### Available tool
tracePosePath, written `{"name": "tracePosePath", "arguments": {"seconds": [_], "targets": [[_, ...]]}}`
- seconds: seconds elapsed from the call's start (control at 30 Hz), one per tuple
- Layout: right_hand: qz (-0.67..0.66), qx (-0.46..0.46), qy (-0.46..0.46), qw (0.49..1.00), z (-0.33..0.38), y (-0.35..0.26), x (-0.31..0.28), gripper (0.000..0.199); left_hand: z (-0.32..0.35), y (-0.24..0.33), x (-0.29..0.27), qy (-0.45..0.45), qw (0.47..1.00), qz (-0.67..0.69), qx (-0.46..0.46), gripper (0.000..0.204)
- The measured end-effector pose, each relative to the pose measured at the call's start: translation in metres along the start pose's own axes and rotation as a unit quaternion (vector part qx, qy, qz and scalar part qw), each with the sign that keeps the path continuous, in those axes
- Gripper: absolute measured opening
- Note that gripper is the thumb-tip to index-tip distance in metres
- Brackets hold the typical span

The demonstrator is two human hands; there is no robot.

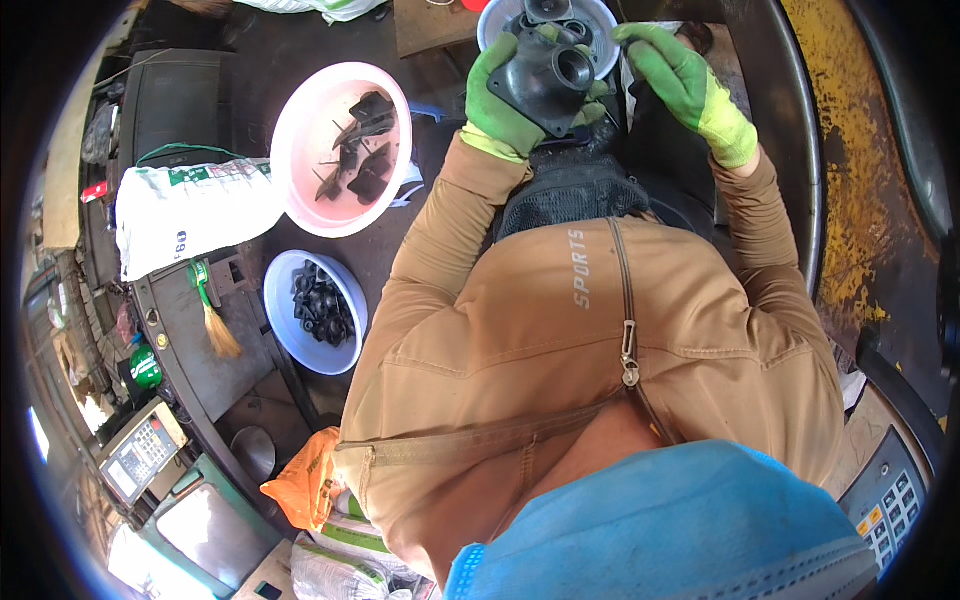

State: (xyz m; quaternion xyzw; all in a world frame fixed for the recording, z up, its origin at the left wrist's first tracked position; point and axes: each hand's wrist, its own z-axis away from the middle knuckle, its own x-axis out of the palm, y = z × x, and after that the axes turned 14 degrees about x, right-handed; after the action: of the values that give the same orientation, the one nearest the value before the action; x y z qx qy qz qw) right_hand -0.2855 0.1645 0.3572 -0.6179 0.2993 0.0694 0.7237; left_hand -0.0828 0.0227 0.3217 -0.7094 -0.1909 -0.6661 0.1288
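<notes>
Left grip (494, 112) closed around black moulded part (535, 84), apparently steadying it; right grip (682, 84) beside it, fingers curled, contents unclear

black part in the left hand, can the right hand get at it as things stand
Likely yes: the right hand is close beside the black part, and the left hand, though holding it, leaves its round opening uncovered.

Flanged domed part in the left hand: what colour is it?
Glossy black: the flanged domed part in the left hand; best in head view.
</notes>
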Motion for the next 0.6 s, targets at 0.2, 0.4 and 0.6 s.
{"name": "tracePosePath", "arguments": {"seconds": [0.2, 0.4, 0.6], "targets": [[0.158, -0.189, -0.053, 0.968, -0.008, -0.009, -0.008, 0.03, -0.004, -0.005, 0.012, 0.059, 0.996, -0.066, -0.017, 0.04], [0.208, -0.231, -0.049, 0.949, -0.013, -0.011, -0.011, 0.032, -0.004, -0.006, 0.018, 0.095, 0.987, -0.118, 0.048, 0.044], [0.192, -0.279, 0.032, 0.94, -0.007, 0.005, 0.008, 0.033, -0.004, -0.009, 0.017, 0.021, 0.995, -0.067, 0.068, 0.041]]}}
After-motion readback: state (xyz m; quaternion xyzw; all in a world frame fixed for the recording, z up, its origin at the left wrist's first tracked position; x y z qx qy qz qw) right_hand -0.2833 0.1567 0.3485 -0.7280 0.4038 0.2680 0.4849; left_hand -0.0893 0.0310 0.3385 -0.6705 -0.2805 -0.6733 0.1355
